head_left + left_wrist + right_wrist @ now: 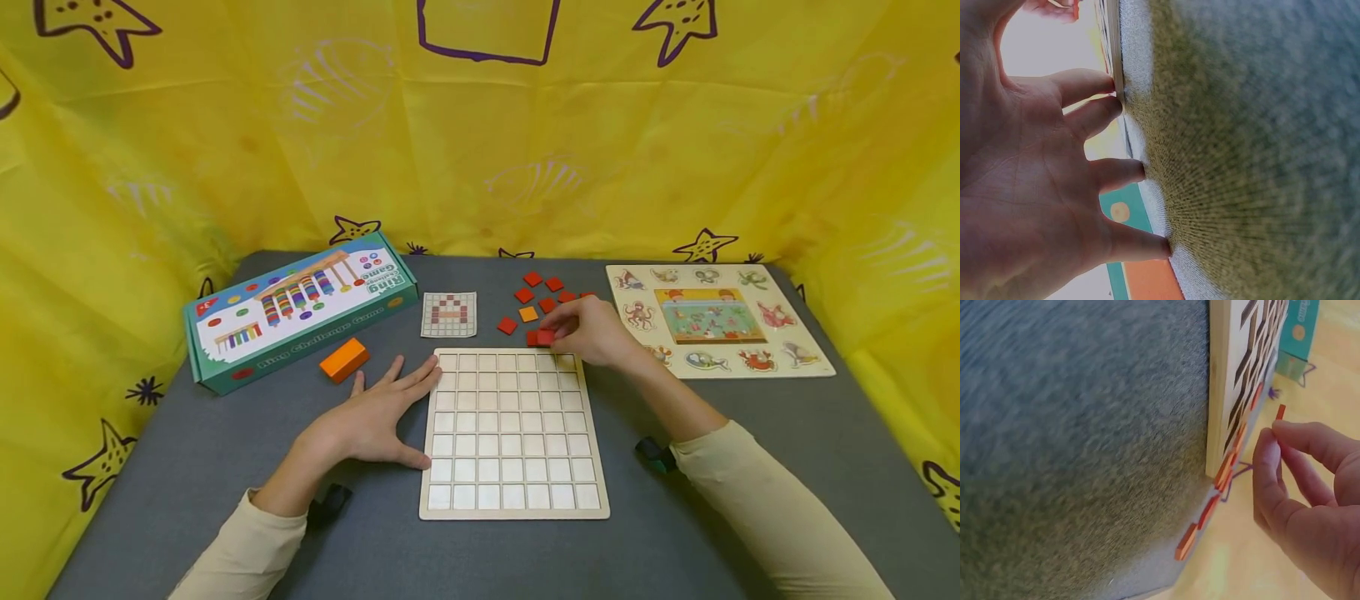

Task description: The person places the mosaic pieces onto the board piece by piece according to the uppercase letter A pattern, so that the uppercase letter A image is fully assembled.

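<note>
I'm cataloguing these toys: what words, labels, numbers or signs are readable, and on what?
"Ring Challenge Game": near side of the green box.
"Ring ... Game": its lid; the middle word is too small to read surely.
Red corner mark on the lid: too small to read.

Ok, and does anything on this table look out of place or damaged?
Nothing looks damaged. The one thing that stands out is an orange tile lying among the loosely scattered red tiles beyond the grid board, odd only for its color.
</note>
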Motion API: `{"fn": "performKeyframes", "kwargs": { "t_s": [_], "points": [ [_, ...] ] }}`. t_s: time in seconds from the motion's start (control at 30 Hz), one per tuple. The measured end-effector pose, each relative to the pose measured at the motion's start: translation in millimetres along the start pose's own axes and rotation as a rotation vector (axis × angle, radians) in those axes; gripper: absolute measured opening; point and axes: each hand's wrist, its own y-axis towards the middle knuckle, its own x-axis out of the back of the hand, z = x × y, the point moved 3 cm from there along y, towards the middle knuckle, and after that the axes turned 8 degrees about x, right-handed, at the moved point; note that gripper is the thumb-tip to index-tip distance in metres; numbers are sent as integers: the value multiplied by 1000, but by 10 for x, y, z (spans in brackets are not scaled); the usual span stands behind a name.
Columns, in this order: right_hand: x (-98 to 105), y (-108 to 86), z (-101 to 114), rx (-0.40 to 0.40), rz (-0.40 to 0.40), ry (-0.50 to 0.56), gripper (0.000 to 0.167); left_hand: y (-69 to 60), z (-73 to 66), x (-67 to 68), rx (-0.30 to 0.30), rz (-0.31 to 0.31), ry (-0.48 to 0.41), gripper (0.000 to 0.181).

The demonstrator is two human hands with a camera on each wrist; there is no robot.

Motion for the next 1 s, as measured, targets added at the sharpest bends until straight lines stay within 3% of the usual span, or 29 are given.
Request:
{"fn": "performKeyframes", "kwargs": {
  "t_s": [0.27,0.47,0.73,1.0],
  "points": [
    [-69,37,87,17,12,5,25,3,5,3,-6,-3,3,124],
    [-165,51,139,-11,68,54,25,-3,-9,7,8,5,-4,124],
    [-315,93,210,18,118,76,25,-25,-2,-7,22,12,4,124],
    [-361,119,249,-4,126,82,28,-8,-12,3,8,5,-8,123]
  ]
}}
